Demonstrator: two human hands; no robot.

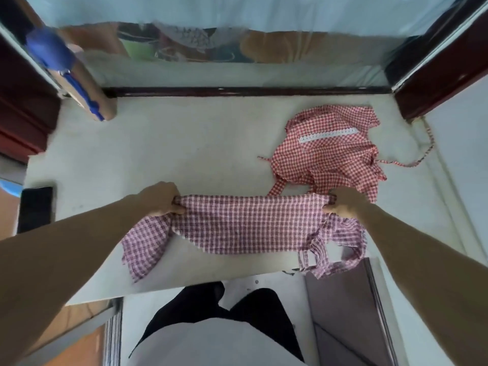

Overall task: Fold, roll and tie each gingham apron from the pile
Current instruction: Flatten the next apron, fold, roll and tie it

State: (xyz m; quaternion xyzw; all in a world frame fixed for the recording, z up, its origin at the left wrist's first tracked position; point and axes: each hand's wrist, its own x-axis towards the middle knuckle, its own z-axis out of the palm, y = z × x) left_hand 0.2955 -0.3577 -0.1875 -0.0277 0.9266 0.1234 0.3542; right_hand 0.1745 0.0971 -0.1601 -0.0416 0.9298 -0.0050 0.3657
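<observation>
A pink and dark gingham apron [245, 225] is stretched wide just above the near edge of the white table [163, 154]. My left hand [161, 198] grips its top left corner and my right hand [343, 203] grips its top right corner. The loose ends and ties of this apron hang down at both sides, the right ones over the table's edge. A red and white gingham apron [332, 151] with a white lace strip lies crumpled at the back right of the table, its long tie trailing to the right.
A black phone [35, 207] lies at the table's left edge. A brown tube with blue parts [84, 88] leans at the back left corner. Dark red wooden frames [438, 75] flank both sides. A dark rail [237, 91] runs along the back.
</observation>
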